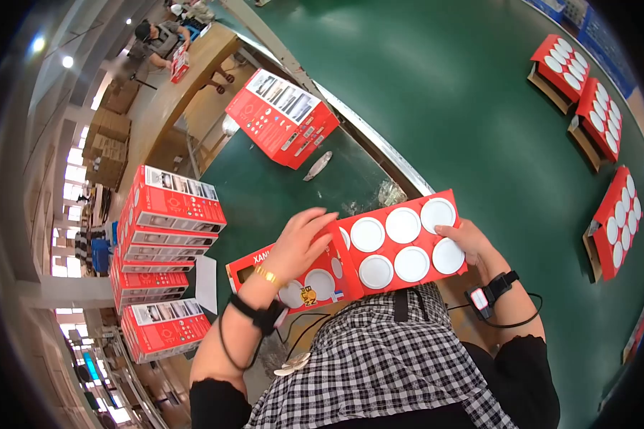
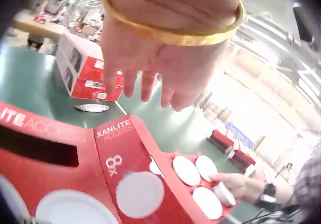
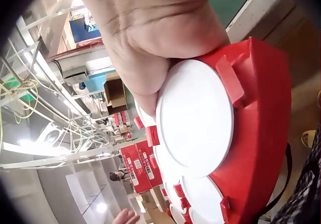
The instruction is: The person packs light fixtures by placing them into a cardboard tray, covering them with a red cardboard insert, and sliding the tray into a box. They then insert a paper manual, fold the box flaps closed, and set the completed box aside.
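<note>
A red carton lies unfolded near the body, its tray part (image 1: pixel 348 259) holding several white discs (image 1: pixel 403 225) in two rows. My right hand (image 1: pixel 472 243) grips the tray's far right end, its thumb by a corner disc; in the right wrist view the hand (image 3: pixel 155 43) lies against the red edge beside a large disc (image 3: pixel 195 118). Above the printed flap (image 1: pixel 240 268), my left hand (image 1: pixel 297 247) has its fingers extended toward the tray. The left wrist view shows the left hand (image 2: pixel 160 63) over the XANLITE panel (image 2: pixel 113 133), fingers loose with nothing held.
Stacked red boxes (image 1: pixel 172 264) stand on the left, and another pair (image 1: pixel 283 118) sits ahead. A small wrapped item (image 1: pixel 318 166) lies behind the carton. Several filled red trays (image 1: pixel 564 64) line the right side. A person (image 1: pixel 161 44) sits at a far table (image 1: pixel 206 53).
</note>
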A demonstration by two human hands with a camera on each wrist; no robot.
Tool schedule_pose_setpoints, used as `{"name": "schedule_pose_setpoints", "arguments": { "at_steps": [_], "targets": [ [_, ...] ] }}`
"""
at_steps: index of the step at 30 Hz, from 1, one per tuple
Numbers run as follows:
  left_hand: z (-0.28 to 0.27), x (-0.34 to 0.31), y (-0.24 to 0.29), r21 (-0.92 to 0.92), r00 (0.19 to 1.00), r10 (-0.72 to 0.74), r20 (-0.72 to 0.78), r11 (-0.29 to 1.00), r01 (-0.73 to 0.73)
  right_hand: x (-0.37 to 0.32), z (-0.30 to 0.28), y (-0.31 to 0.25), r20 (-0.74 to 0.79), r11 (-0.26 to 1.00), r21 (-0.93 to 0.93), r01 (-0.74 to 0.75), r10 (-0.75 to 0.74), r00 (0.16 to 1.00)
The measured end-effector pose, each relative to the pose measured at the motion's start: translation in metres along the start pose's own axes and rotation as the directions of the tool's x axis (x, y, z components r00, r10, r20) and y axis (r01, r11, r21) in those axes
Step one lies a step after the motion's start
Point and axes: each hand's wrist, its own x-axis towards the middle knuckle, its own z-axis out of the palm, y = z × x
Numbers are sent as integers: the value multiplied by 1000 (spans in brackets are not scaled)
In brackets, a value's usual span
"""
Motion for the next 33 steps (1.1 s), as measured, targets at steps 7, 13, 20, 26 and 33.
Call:
{"name": "schedule_pose_setpoints", "arguments": {
  "at_steps": [7, 13, 20, 26, 33],
  "targets": [
    [-14, 68, -24, 313, 910, 79, 407, 924, -220, -3, 2, 0, -36, 1000, -13, -10, 9, 999],
    [20, 43, -87, 270, 997, 74, 11, 960, -74, -8, 6, -7, -61, 999, -24, -27, 26, 998],
    [2, 99, -72, 346, 345, -529, 775, 813, 468, -9, 8, -9, -53, 998, -42, -40, 38, 998],
    [23, 106, -89, 472, 470, -450, 759, 878, 80, -12, 15, -12, -72, 998, -68, -18, 13, 997],
    [25, 85, -65, 570, 704, -433, 563, 820, 49, -4, 10, -9, -59, 994, -104, -40, 34, 998]
  ]
}}
